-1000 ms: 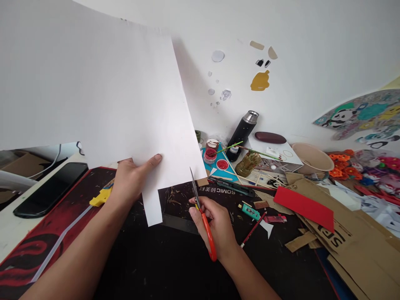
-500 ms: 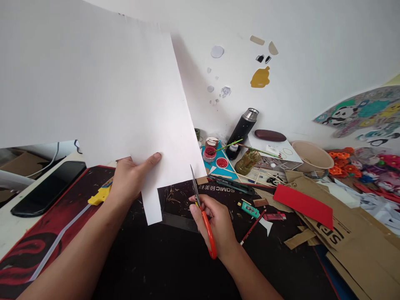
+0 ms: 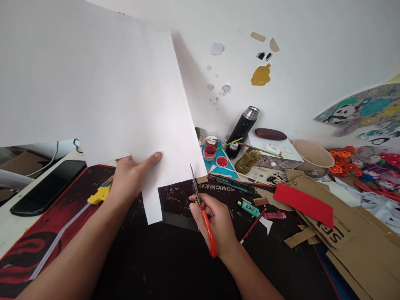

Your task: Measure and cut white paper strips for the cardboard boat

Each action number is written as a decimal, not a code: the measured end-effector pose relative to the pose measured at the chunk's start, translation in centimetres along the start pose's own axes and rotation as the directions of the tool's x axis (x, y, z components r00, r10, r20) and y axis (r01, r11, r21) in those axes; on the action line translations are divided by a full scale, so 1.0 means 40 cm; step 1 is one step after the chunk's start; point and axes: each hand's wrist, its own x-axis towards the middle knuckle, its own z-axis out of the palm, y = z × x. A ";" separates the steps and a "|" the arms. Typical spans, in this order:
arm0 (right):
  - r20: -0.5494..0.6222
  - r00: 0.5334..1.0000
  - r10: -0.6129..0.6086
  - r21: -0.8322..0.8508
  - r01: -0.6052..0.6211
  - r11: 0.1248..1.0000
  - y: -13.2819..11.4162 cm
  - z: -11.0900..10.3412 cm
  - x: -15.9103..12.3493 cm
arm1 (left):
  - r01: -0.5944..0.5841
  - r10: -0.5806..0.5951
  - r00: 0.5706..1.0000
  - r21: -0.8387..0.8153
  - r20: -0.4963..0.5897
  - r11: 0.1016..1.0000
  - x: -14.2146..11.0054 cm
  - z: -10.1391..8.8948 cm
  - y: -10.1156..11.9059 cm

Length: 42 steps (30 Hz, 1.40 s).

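Beyond the phone (image 3: pixel 48 188), my left hand (image 3: pixel 129 177) pinches the white sheet (image 3: pixel 125 83), hiding much wall; my right hand (image 3: pixel 220 223) grips scissors (image 3: pixel 208 229) by its lower edge. Rightward: paint pots (image 3: pixel 209 153), flask (image 3: pixel 243 126), SOMIC-marked mat (image 3: pixel 156 266), red card (image 3: pixel 303 205) on printed cardboard (image 3: pixel 365 246).

Looks like a craft corner, right up against a white wall (image 3: pixel 296 41)! Bristles with making gear: scissors (image 3: pixel 209 235) near, open paint pots (image 3: pixel 209 153) and a utility knife (image 3: pixel 239 185) farther back, cardboard (image 3: pixel 362 246) piled right, yellow cut-out (image 3: pixel 261 76) above.
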 end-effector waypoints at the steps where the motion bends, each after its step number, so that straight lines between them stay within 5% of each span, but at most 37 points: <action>1: 0.001 1.000 0.004 0.001 -0.004 1.000 0.003 0.001 -0.001 | 0.002 -0.002 1.000 0.000 0.000 1.000 -0.001 0.000 0.001; 42: 0.028 0.999 0.026 -0.030 -0.025 0.999 -0.019 -0.013 0.007 | 0.019 -0.019 1.000 -0.008 -0.014 1.000 -0.010 0.014 0.009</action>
